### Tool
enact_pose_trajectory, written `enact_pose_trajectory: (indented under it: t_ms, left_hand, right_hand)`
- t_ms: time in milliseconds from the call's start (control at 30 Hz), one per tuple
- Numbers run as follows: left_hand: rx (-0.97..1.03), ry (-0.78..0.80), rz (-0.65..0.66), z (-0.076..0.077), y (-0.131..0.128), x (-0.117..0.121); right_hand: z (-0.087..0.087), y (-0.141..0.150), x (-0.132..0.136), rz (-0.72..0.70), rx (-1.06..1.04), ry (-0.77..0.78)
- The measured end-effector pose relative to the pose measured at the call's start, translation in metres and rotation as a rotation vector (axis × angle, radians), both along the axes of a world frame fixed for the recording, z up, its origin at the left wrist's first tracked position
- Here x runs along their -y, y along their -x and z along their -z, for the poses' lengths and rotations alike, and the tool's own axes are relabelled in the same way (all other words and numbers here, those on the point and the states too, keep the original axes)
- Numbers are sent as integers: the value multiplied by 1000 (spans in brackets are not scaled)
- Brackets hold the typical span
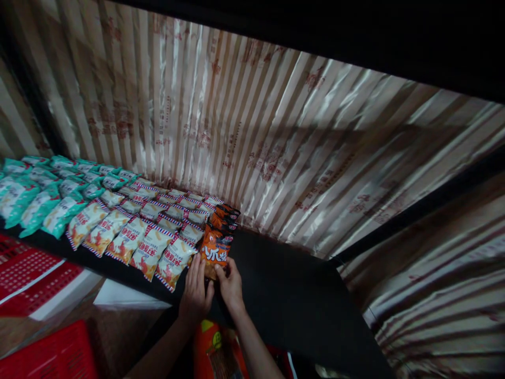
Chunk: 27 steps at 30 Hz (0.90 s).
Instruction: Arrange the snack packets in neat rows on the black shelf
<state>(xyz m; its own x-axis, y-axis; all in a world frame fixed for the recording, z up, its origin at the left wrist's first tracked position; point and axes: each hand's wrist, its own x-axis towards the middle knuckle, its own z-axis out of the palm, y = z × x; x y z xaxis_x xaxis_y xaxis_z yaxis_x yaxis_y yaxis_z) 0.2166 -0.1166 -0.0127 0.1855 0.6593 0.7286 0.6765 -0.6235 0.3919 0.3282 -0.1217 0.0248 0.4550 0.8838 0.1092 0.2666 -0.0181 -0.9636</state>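
An orange snack bag (216, 246) stands at the front of a short row of orange and black snack bags (225, 215) on the black shelf. My right hand (230, 285) grips its lower right corner, thumb on the front face and fingers around the side. Along the bag's lower left edge lies my left hand (194, 295), its fingers stretched out and its thumb apart, between this bag and the white snack bags (173, 258). Those white bags with red and blue striped edges stand in several rows directly to the left.
Teal snack bags (63, 210) fill the shelf's far left. Black shelf surface (292, 295) extends to the right. A striped plastic sheet (252, 121) hangs behind. Red crates (47, 352) sit below left. A large orange package (216, 347) is beneath my forearms.
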Motion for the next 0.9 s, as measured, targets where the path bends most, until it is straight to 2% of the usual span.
enact_pose_trajectory:
  t_ms: [167, 433, 667, 800, 900]
  left_hand:
    - [-26, -9, 17, 1, 1, 1]
    - [-74, -30, -24, 0, 0, 0]
    - [-50, -14, -16, 2, 0, -1]
    - [-21, 7, -4, 2, 3, 1]
    - [2, 22, 13, -1, 6, 1]
  right_hand:
    - [-9, -3, -9, 46, 81, -15]
    - [5, 7, -8, -7, 48, 21]
    - [7, 8, -7, -4, 65, 17]
    - [11, 9, 8, 74, 55, -49]
    - [11, 8, 33, 157, 66, -62]
